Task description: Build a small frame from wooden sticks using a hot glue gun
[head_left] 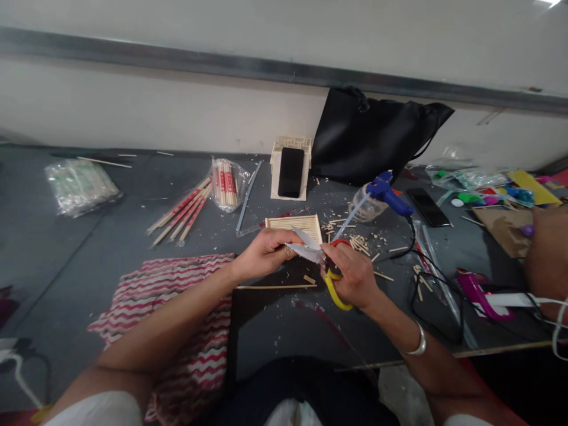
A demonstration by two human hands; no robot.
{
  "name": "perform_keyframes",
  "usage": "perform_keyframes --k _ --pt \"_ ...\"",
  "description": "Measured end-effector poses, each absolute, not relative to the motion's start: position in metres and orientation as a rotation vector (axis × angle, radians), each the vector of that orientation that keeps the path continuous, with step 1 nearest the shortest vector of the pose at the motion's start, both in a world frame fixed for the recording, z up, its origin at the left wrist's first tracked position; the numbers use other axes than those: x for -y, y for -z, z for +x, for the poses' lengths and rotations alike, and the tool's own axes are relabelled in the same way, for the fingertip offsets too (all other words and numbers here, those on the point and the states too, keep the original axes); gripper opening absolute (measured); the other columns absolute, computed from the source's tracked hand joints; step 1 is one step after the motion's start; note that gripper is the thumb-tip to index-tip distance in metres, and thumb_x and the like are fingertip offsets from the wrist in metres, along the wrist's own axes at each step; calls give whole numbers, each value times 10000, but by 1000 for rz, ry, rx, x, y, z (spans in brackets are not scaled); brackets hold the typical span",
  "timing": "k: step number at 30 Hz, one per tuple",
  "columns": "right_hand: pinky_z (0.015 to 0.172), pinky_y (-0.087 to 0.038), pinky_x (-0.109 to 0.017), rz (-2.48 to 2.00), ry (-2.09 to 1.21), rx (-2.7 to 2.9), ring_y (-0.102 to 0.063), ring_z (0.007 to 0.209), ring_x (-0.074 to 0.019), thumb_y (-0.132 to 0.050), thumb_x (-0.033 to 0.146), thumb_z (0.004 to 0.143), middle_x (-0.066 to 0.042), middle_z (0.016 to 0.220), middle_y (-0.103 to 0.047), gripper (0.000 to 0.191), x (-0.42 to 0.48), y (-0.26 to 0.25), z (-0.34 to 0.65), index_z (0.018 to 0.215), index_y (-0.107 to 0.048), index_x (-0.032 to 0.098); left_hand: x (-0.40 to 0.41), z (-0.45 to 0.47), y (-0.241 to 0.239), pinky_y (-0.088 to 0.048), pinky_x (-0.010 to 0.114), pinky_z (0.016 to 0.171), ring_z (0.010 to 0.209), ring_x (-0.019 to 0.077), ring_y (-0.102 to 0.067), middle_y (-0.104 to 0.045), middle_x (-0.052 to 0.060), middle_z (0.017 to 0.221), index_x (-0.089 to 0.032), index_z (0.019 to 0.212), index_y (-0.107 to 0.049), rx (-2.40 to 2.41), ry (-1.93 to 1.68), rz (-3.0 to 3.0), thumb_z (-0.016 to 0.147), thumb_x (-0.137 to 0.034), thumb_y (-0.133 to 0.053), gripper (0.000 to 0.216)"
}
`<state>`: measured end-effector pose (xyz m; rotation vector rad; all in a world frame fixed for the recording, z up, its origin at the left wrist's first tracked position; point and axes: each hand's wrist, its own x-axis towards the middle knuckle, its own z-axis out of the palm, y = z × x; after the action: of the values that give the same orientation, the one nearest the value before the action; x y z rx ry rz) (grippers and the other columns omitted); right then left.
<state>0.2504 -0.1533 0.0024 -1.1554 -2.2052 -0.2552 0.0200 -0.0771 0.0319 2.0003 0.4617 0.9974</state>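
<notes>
My right hand [355, 272] grips scissors [306, 251] by their yellow and red handles. The blades are spread apart and point left toward my left hand [265, 253]. That hand is closed in a pinch beside the blade tips; a small tan bit shows at its fingertips, too blurred to name. Just beyond both hands lies a small frame of pale wooden sticks [306, 223], partly hidden by the fingers and blades. A single thin stick [277, 287] rests on the table nearer to me, with a short cut piece [309, 279] above it.
A blue glue gun [387, 192] leans on a clear container, its cord trailing right. Behind stands a phone [291, 171] on a wooden stand, beside a black bag [373, 133]. Chopstick packs [184, 212] and striped cloth [177, 284] lie left. Another person's arm [550, 248] enters at right.
</notes>
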Motion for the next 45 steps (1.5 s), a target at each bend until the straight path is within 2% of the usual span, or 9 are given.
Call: perform_keyframes --k 6,10,14,19,27,35,42,45 --pt "623 -517 -281 -1145 218 2205 -654 696 -190 -584 139 865 -36 804 -702 400 155 1 250 1260 -640 156 79 22 -32 -406 179 512 529 84 -490 -562 -28 580 -151 744 -663 -405 -1038 2006 1021 -523 -555 476" --pt "643 -527 -287 -1131 274 2178 -665 726 -200 -586 153 870 -41 806 -699 394 152 1 249 1259 -647 170 77 20 -29 -406 182 512 551 86 -496 -581 -24 641 -153 834 -665 -440 -973 1933 1011 -528 -571 426" --pt "672 -531 -291 -1133 236 2178 -655 752 -201 -591 161 863 -44 830 -688 396 149 1 249 1253 -658 175 76 17 -29 -432 191 552 591 92 -514 -605 -16 701 -162 861 -651 -446 -896 1885 994 -434 -621 304" --pt "672 -517 -291 -1112 251 2175 -630 756 -200 -600 146 851 -44 840 -674 407 150 -2 248 1253 -661 157 77 17 -33 -448 199 589 593 95 -500 -569 -29 660 -175 774 -597 -431 -893 1927 988 -333 -615 266" --pt "706 -528 -308 -1145 176 2204 -624 798 -211 -598 135 823 -57 879 -669 461 151 -2 249 1278 -665 178 78 19 -35 -474 233 633 607 119 -512 -502 -33 600 -185 707 -559 -483 -847 1924 998 -517 -581 442" --pt "663 -527 -291 -1127 240 2200 -635 753 -199 -567 154 848 -49 844 -673 372 152 -4 246 1208 -663 166 80 19 -37 -448 215 576 572 105 -486 -512 -30 598 -182 702 -544 -441 -878 1967 1016 -582 -517 510" --pt "628 -520 -282 -1178 212 2219 -649 712 -195 -568 165 878 -45 797 -682 362 153 5 251 1219 -688 173 79 20 -32 -511 222 641 661 125 -610 -669 23 721 -164 816 -659 -413 -916 1958 1004 -600 -535 491" --pt "634 -522 -282 -1142 296 2146 -649 696 -194 -585 174 888 -42 770 -680 344 150 8 253 1214 -694 171 78 21 -31 -517 229 668 688 123 -611 -683 24 761 -162 855 -676 -433 -893 1886 985 -626 -553 498"
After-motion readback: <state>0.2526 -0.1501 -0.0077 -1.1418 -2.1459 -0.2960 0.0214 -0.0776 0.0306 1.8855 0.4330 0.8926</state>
